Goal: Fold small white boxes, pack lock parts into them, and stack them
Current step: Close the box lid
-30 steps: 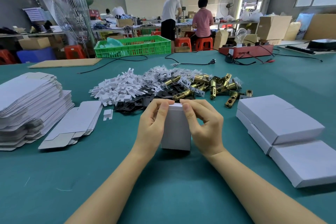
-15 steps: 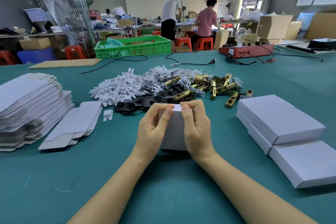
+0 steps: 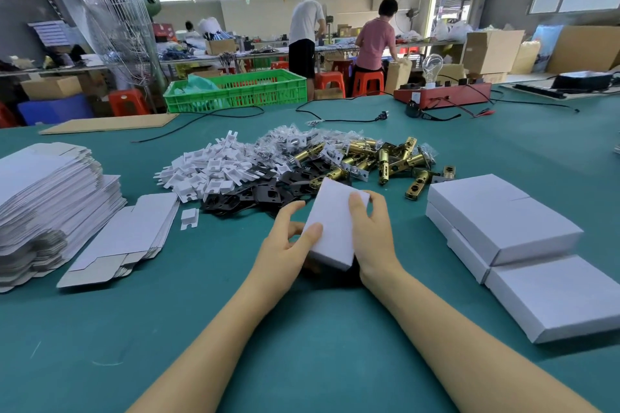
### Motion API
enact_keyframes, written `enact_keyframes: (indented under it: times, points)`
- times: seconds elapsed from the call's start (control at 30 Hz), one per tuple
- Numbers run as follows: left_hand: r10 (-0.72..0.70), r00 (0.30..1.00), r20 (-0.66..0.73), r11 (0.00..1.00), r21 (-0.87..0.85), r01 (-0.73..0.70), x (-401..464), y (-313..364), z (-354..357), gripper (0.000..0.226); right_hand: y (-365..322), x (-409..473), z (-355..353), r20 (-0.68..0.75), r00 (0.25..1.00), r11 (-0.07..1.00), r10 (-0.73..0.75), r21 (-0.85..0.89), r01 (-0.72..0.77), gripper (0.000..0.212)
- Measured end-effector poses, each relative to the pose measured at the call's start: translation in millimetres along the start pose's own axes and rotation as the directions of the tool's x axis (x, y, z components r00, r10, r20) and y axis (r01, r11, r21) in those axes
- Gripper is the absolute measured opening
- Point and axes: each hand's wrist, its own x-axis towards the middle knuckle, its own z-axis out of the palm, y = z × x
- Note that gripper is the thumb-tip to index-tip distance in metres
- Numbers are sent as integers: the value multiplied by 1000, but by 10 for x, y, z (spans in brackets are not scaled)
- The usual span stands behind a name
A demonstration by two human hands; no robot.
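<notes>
We've got both hands wrapped around a closed box (image 3: 330, 228) at frame center, left hand (image 3: 288, 245) and right hand (image 3: 372, 235) gripping its sides. Looks packed, so next it probably goes on the stack (image 3: 503, 221) at right.

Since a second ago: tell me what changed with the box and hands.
The small white box stood upright on the table with both hands pinching its top flap; now it is tipped flat, its broad face up. The left hand holds its left edge and the right hand its right side. The finished boxes, flat blanks and parts pile stayed put.
</notes>
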Motion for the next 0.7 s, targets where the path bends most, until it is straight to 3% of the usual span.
enact_keyframes:
  times: [0.1, 0.17, 0.27, 0.33, 0.4, 0.57, 0.7]
  points:
    - [-39, 999, 36, 995, -87, 42, 5, -14, 10, 39, -20, 25, -71, -9, 995, 995, 100, 3, -100, 16]
    - [-65, 996, 61, 996, -65, 69, 14, -17, -6, 29, 2, 49, -81, 9, 993, 985, 117, -132, -114, 20]
    - [-93, 993, 71, 990, -104, 100, 23, -9, -26, 19, 32, 22, -64, 71, 997, 935, -13, -352, 37, 31]
    - [-97, 994, 45, 987, -121, 102, 41, -3, -36, 18, -4, -23, -62, 151, 982, 873, -110, -457, 168, 59]
    - [-91, 996, 10, 989, -113, 92, 63, -23, -57, 18, -41, -74, -68, 249, 954, 735, -169, -612, 290, 87]
    - [-82, 996, -19, 990, -116, 79, 54, -61, -78, 18, -70, -96, -130, 468, 884, 626, -17, -684, 374, 114]
    - [-64, 998, -10, 994, -84, 63, 0, -19, -49, 23, -99, -95, -216, 521, 853, 540, 25, -725, 426, 109]
